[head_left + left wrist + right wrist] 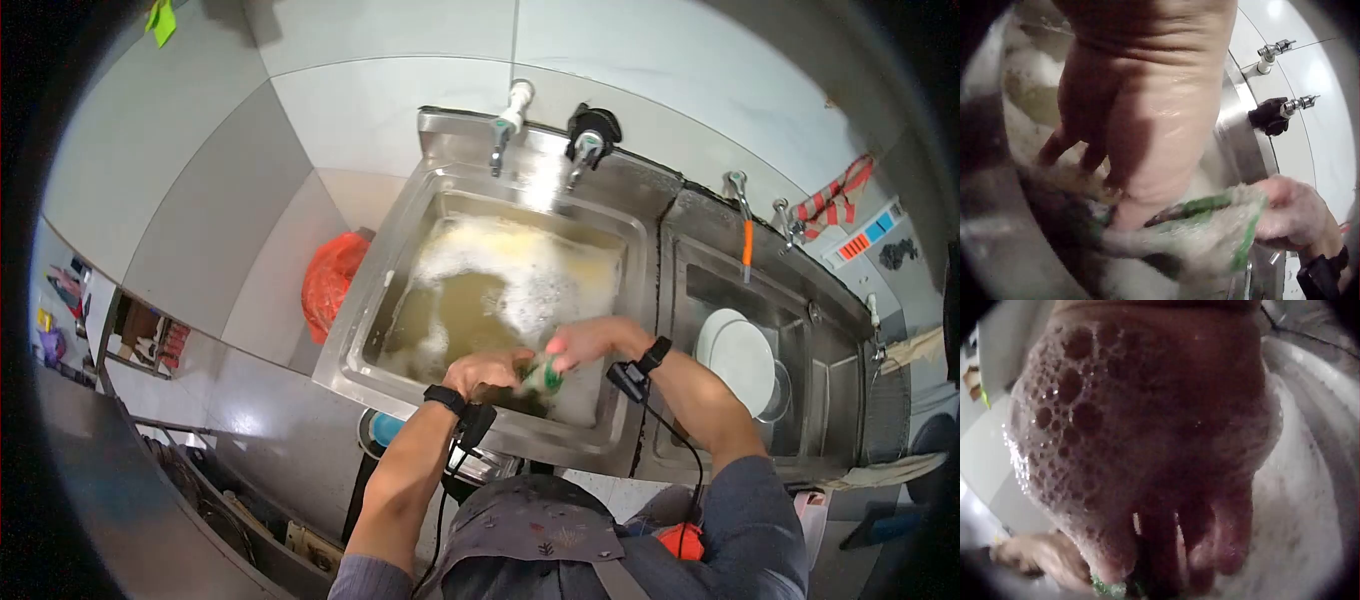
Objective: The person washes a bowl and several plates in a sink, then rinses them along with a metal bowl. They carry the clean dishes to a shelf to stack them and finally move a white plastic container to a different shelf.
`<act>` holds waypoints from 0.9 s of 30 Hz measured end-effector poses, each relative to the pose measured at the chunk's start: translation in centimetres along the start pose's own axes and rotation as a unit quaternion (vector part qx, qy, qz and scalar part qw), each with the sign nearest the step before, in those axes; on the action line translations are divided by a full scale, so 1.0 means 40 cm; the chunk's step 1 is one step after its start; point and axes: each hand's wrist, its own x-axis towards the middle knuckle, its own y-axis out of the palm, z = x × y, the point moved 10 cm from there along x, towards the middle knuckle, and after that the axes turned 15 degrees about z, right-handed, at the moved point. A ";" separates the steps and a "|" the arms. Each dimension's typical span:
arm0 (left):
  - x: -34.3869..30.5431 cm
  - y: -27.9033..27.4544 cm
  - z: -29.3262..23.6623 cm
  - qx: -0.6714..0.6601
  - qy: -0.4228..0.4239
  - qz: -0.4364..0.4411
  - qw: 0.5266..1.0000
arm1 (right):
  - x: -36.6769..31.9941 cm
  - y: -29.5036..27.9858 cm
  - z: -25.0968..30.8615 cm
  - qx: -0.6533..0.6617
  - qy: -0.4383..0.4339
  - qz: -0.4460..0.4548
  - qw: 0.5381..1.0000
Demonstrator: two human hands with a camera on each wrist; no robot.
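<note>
Sudsy right hand (1147,425) pinches green-edged cloth (1213,232); left hand (488,373), thumb on it, grips it too, foamy basin's (378,275) 5 o'clock. White plates (742,365) at 3 o'clock.

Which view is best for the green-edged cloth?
Left wrist: the green-edged cloth is largest there, its green edging and pale surface readable despite some blur, with the right hand gripping one end. Head shows it small and blurred, by the left hand too. Right wrist catches only a green bit at the bottom.
</note>
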 end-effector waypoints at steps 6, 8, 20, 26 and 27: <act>0.154 -0.030 -0.066 -0.067 -0.116 -0.037 0.990 | -0.310 -0.117 -0.159 0.121 0.002 -0.346 0.930; 0.206 -0.052 -0.103 -0.102 -0.094 -0.100 0.985 | -0.408 -0.110 -0.198 0.106 0.018 -0.393 0.913; 0.361 0.022 -0.339 0.017 0.019 -0.304 0.952 | -0.588 -0.047 -0.450 -0.094 0.098 -0.546 0.827; 0.297 0.068 -0.349 0.153 -0.002 -0.426 0.892 | -0.525 -0.128 -0.156 -0.267 -0.010 -0.563 0.782; 0.283 0.082 -0.337 0.206 -0.014 -0.445 0.872 | -0.461 -0.136 -0.100 -0.310 -0.033 -0.512 0.800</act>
